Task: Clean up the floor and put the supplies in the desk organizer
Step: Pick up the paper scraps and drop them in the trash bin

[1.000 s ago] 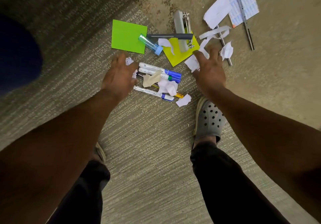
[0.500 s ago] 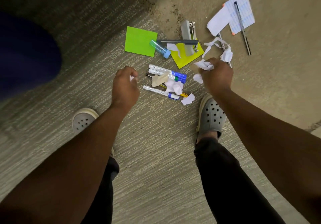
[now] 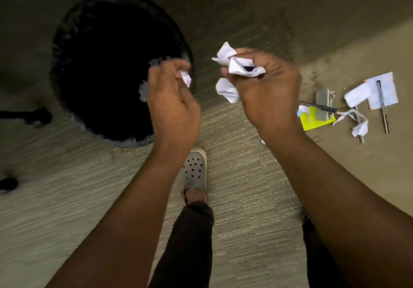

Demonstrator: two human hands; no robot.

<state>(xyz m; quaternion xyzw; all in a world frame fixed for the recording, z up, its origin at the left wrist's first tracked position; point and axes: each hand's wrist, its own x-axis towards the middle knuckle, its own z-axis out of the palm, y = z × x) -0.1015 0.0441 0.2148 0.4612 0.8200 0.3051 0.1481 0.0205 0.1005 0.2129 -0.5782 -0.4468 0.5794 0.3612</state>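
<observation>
A round black bin lined with a dark bag [image 3: 73, 42] stands on grey carpet. The right hand [image 3: 266, 91] clenches crumpled white paper scraps [image 3: 237, 66] beside the rim; the left hand [image 3: 172, 100] pinches a small white paper scrap [image 3: 186, 78] over it. Loosely held pieces could fall outside.

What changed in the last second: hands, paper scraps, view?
Both hands closed on crumpled paper from the floor pile and lifted it. The view swung left to a black bin. The left hand now holds a small scrap at the bin's rim; the right hand grips a bigger wad beside it. Stapler, yellow note and pen stayed on the floor.
</observation>
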